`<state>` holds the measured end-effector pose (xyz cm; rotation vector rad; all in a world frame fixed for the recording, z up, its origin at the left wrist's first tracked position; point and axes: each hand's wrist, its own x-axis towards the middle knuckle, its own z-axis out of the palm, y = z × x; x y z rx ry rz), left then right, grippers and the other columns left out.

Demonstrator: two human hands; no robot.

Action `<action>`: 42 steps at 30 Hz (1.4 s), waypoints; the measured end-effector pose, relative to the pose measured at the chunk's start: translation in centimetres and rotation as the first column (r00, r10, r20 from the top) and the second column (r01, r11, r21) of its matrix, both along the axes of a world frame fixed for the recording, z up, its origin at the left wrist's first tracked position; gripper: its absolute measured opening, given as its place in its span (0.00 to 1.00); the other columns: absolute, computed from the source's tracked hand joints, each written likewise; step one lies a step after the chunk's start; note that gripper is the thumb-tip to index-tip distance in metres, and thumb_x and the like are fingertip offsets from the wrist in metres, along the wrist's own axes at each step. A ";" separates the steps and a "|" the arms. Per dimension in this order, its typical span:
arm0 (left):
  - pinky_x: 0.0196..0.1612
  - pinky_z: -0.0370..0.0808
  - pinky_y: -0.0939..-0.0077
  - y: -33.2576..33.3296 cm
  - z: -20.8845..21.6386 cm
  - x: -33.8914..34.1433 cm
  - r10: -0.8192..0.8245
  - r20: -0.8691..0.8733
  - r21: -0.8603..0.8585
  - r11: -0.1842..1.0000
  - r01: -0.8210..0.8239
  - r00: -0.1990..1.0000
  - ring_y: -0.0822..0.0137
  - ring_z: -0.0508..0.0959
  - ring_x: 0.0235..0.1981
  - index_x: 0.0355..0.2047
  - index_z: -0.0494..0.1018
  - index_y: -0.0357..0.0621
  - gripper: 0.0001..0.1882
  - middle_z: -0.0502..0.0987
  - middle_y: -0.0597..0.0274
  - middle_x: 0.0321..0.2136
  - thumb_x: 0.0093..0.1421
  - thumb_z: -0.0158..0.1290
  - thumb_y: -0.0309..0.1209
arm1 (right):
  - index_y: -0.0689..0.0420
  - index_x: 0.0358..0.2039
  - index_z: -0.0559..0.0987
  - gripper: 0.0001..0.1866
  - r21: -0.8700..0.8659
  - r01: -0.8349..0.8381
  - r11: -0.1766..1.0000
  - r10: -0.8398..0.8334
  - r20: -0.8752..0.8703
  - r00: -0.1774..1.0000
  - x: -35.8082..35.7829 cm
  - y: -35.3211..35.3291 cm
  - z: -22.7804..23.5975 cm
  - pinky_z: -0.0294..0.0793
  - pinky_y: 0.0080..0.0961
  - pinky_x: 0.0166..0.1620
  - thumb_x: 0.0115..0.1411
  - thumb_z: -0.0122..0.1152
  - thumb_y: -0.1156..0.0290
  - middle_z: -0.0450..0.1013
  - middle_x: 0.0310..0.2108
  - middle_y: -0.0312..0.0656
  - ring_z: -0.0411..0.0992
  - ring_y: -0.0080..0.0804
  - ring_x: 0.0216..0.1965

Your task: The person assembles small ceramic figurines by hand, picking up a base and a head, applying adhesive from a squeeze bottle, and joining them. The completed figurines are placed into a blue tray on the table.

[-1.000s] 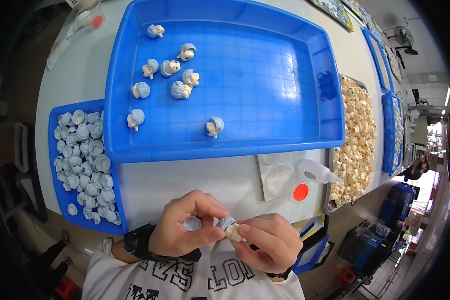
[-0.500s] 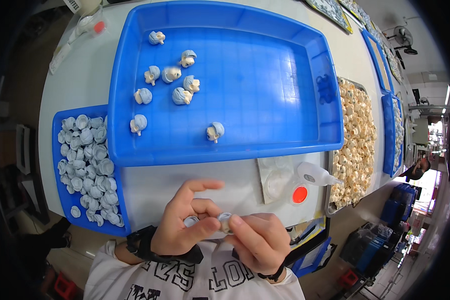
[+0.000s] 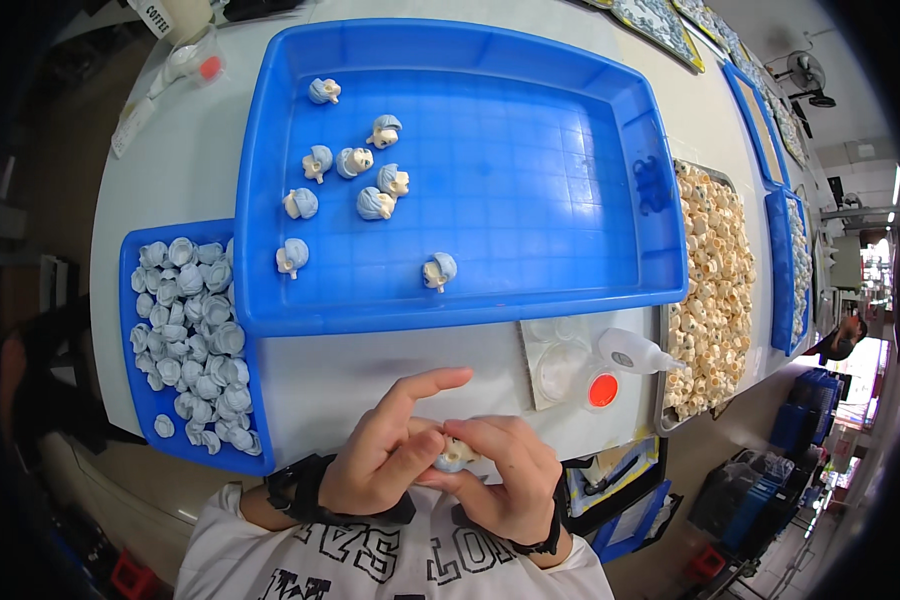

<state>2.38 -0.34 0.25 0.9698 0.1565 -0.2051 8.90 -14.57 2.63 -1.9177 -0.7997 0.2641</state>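
Close to my body, both hands meet around a small cream doll head with a pale blue hair piece (image 3: pixel 454 456). The thumb and curled fingers of my left hand (image 3: pixel 378 455) press on its left side, while the index finger sticks out. My right hand (image 3: pixel 510 468) grips it from the right with fingers and thumb. My fingers hide part of it. Beyond my hands, several doll heads with blue hair, one of them a nearer head (image 3: pixel 438 271), lie in a large blue tray (image 3: pixel 460 312).
Left, a smaller blue tray (image 3: pixel 192 455) holds many pale blue hair pieces (image 3: pixel 195 330). Right, a metal tray (image 3: pixel 662 395) is heaped with cream head parts (image 3: pixel 710 290). A white squeeze bottle (image 3: pixel 630 352) and a red-topped round container (image 3: pixel 602 390) stand beside it.
My hands have come together. The blue hair piece near my left fingers and the piece in my right now show as one doll head between both hands. The view has shifted slightly.
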 end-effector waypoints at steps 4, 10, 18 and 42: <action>0.27 0.62 0.89 0.6 0.5 0.2 -0.072 -0.037 -0.011 0.997 0.072 0.997 0.81 0.67 0.22 0.55 0.49 0.32 0.25 0.72 0.61 0.24 0.64 0.39 0.37 | 0.63 0.35 0.75 0.21 0.044 0.044 0.998 -0.041 -0.065 0.997 -0.9 0.0 -0.5 0.67 0.19 0.20 0.40 0.71 0.70 0.70 0.21 0.39 0.69 0.26 0.18; 0.37 0.63 0.79 0.3 -0.1 -0.5 0.370 0.042 0.047 0.927 -0.372 0.928 0.73 0.65 0.31 0.42 0.59 0.39 0.17 0.67 0.58 0.34 0.55 0.48 0.31 | 0.63 0.33 0.75 0.20 0.109 0.053 0.993 -0.047 -0.057 0.997 -0.1 1.0 0.4 0.62 0.13 0.17 0.40 0.71 0.70 0.70 0.19 0.39 0.67 0.21 0.16; 0.35 0.67 0.72 -1.7 0.5 1.1 0.747 -0.053 -0.062 0.660 -0.749 0.662 0.68 0.66 0.30 0.38 0.58 0.42 0.12 0.62 0.57 0.36 0.54 0.44 0.29 | 0.65 0.55 0.61 0.35 0.136 0.235 0.963 -0.216 -0.142 0.966 2.8 6.1 1.2 0.66 0.19 0.18 0.46 0.63 0.76 0.72 0.38 0.49 0.67 0.26 0.16; 0.21 0.59 0.83 -1.0 -1.5 -0.6 0.510 0.353 -0.012 0.841 -0.542 0.784 0.73 0.62 0.15 0.27 0.61 0.38 0.20 0.65 0.60 0.18 0.56 0.50 0.45 | 0.61 0.32 0.72 0.09 -0.105 0.164 0.981 -0.149 0.138 0.979 2.6 5.3 -0.7 0.71 0.27 0.25 0.50 0.59 0.73 0.68 0.33 0.42 0.72 0.38 0.25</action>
